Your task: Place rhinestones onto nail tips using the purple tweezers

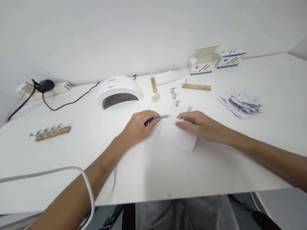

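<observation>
Tweezers: the dark blue tweezers (151,119) are held above the table in front of the person, tips pointed toward the paper sheet (181,138)
Left hand: in the left hand (140,127), the tweezers are pinched between thumb and fingers
Right hand: the sheet's upper right part is pinched between thumb and forefinger of the right hand (199,125); its small dark marks cannot be read
Clear pieces: three on small stands (177,103) are set in a row beyond the hands
Bottle: a gold-capped bottle (155,96) is placed left of these, its lettering too small to be read
Lamp: "SUNone" is printed on the white arched lamp (119,84); the larger word above is not clearly legible
Boxes: "Alcohol Pads" is printed in blue on both the open-flapped box (201,68) and the box beside it (229,60)
</observation>
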### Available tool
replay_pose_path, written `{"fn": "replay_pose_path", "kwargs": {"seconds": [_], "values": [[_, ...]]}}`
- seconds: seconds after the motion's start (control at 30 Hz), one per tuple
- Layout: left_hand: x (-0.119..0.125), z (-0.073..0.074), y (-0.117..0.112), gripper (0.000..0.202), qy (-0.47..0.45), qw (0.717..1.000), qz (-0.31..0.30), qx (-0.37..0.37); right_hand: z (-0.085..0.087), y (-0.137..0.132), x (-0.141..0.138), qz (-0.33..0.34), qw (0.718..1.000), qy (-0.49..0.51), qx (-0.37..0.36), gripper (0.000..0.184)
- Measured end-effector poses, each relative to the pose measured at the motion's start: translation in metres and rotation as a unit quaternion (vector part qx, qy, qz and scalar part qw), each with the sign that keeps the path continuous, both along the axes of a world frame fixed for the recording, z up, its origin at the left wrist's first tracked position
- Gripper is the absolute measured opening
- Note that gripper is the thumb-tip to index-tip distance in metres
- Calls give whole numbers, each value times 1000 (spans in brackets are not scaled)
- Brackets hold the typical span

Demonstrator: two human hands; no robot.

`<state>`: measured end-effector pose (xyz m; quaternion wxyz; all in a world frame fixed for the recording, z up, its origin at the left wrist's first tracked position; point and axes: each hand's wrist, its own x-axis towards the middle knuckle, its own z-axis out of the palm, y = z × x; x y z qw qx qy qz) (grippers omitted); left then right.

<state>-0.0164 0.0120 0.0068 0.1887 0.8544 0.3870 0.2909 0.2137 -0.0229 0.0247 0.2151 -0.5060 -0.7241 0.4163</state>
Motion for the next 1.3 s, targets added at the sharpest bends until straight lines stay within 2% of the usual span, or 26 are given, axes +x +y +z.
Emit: {"fn": "replay_pose_path", "kwargs": {"seconds": [0.13, 0.23, 0.3, 0.97, 1.3], "values": [[-1, -2, -1, 19, 49, 996, -27, 70, 2, 2, -1, -15, 997, 34, -72, 25], [0, -2, 0, 19, 79, 994, -17, 77, 3, 2, -2, -19, 986, 75, -149, 30], [0, -3, 0, 21, 90, 993, -12, 76, 3, 2, -2, -20, 981, 87, -171, 31], [3, -1, -3, 23, 119, 989, -22, 84, -1, 4, 0, -24, 978, 103, -178, 29], [4, -2, -4, 23, 144, 986, -18, 86, -5, 6, 1, -11, 983, 98, -153, 28]]}}
